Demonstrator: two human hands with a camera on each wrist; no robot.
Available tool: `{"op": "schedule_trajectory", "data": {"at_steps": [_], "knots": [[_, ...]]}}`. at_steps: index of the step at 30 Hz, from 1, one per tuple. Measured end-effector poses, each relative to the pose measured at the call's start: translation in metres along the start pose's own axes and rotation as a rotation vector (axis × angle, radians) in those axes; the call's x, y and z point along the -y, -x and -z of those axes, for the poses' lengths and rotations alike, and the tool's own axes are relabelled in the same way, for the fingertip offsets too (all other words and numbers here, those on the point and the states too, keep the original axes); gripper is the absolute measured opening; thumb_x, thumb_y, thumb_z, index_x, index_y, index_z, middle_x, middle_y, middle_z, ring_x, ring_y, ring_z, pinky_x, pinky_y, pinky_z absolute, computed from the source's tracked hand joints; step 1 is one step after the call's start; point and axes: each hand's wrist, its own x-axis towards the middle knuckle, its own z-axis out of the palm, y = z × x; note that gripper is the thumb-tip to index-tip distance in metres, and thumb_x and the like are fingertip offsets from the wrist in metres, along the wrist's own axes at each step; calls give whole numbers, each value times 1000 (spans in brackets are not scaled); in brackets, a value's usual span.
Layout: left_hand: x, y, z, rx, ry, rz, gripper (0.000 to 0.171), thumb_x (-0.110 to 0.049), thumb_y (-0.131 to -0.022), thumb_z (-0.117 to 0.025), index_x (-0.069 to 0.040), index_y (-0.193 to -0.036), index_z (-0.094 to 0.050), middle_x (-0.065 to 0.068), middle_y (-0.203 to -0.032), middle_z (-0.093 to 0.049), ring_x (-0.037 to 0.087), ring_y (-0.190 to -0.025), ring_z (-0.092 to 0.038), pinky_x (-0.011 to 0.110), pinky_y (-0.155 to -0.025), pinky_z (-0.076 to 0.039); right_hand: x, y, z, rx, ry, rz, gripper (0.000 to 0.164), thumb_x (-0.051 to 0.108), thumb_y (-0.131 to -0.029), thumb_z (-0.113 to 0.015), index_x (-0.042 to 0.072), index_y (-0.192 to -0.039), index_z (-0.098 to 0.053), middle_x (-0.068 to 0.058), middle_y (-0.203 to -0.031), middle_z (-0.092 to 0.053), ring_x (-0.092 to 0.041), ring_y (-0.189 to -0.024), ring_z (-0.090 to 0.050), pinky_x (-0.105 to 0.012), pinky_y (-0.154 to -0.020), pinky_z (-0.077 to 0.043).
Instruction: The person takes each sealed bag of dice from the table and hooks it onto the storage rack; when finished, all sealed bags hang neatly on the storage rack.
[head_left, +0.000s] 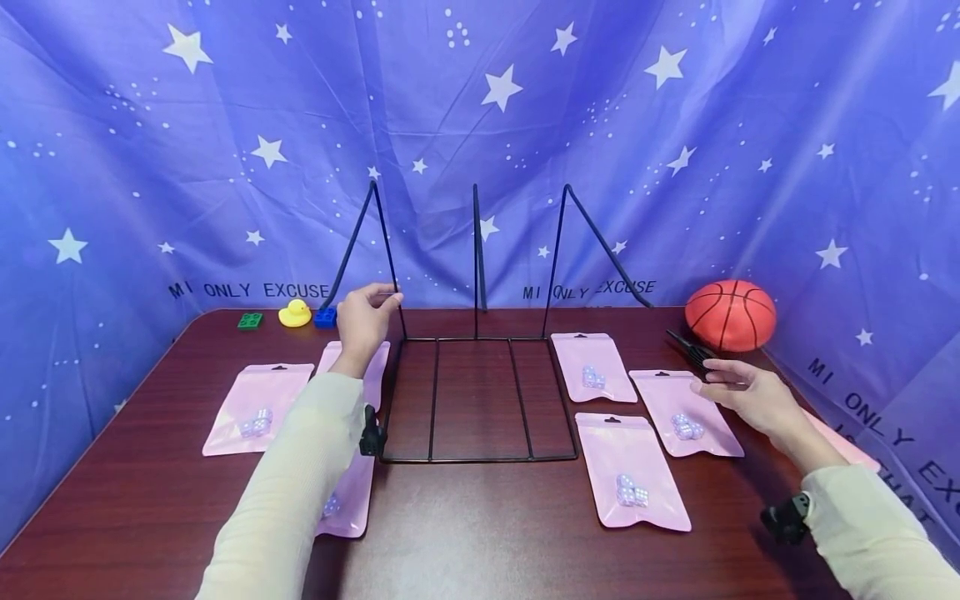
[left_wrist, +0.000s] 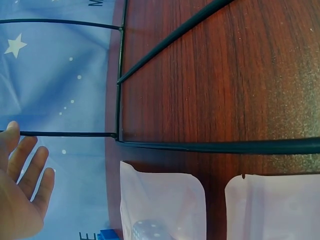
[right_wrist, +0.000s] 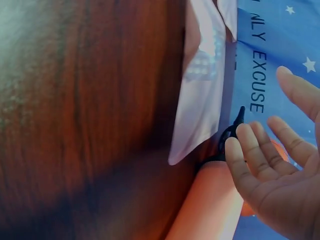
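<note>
A black wire rack (head_left: 480,457) stands mid-table, its three bent uprights toward the curtain. My left hand (head_left: 367,321) pinches its left upright between thumb and fingers; the left wrist view has the thumb tip (left_wrist: 13,128) right at the wire. My right hand (head_left: 753,400) has its fingers loosely extended above a pink pouch (head_left: 660,396) of dice. Its fingertips overlap a slim black slotted object (head_left: 684,344), partly hidden behind them in the right wrist view. Other pink dice pouches flank the rack: two more on the right (head_left: 588,354) and several on the left (head_left: 251,400).
A red basketball-patterned ball (head_left: 731,315) sits at the back right. A pinkish-orange tube-like thing (right_wrist: 210,200) lies by the right forearm. Along the back left are a green block (head_left: 250,320), a yellow duck (head_left: 296,313) and a blue block (head_left: 325,317). Starry curtain surrounds the table.
</note>
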Motion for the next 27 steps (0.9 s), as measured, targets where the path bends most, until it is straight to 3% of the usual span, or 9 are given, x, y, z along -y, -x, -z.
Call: {"op": "schedule_trajectory", "data": {"at_steps": [2, 4, 7, 11, 19, 27], "knots": [[0, 0, 0, -3, 3, 7, 26, -21, -97, -71, -5, -117, -76, 16, -108, -75, 37, -118, -61, 48, -98, -42, -1, 1, -1, 8, 47, -20, 62, 23, -93, -75, -15, -136, -51, -28, -113, -70, 13, -82, -55, -15, -68, -49], [0, -1, -1, -7, 1, 12, 26, -21, -97, -71, -5, -117, -76, 16, -108, -75, 37, -116, -62, 49, -96, -43, -1, 1, -2, 17, 86, -36, 63, 25, -93, -75, -14, -136, -51, -34, -119, -65, 6, -86, -57, -15, -69, -48], [0, -1, -1, -11, -3, 15, 26, -22, -98, -70, -5, -117, -76, 17, -108, -75, 37, -115, -63, 49, -95, -44, -3, 1, -3, 33, 142, -41, 64, 26, -92, -75, -15, -135, -51, -37, -123, -62, -20, -96, -67, -16, -70, -47], [0, -1, -2, -14, -7, 12, 26, -22, -98, -69, -6, -117, -76, 17, -108, -75, 37, -115, -63, 49, -95, -44, -5, 0, -5, 46, 209, -43, 66, 27, -91, -77, -17, -133, -51, -38, -123, -61, -50, -113, -60, -17, -72, -45], [-1, -1, -3, -22, -7, 17, 26, -24, -99, -68, -7, -117, -76, 15, -109, -75, 35, -113, -65, 48, -94, -45, -2, -1, -7, 98, 304, -70, 71, 33, -89, -78, -17, -132, -50, -37, -119, -62, -51, -109, -58, -38, -80, -48], [-3, 0, -2, -30, -11, 21, 26, -24, -99, -68, -6, -116, -76, 14, -110, -75, 34, -115, -65, 48, -96, -45, 6, -5, -7, 153, 392, -117, 82, 40, -88, -77, -19, -133, -44, -40, -117, -61, -53, -106, -58, -52, -84, -51]]}}
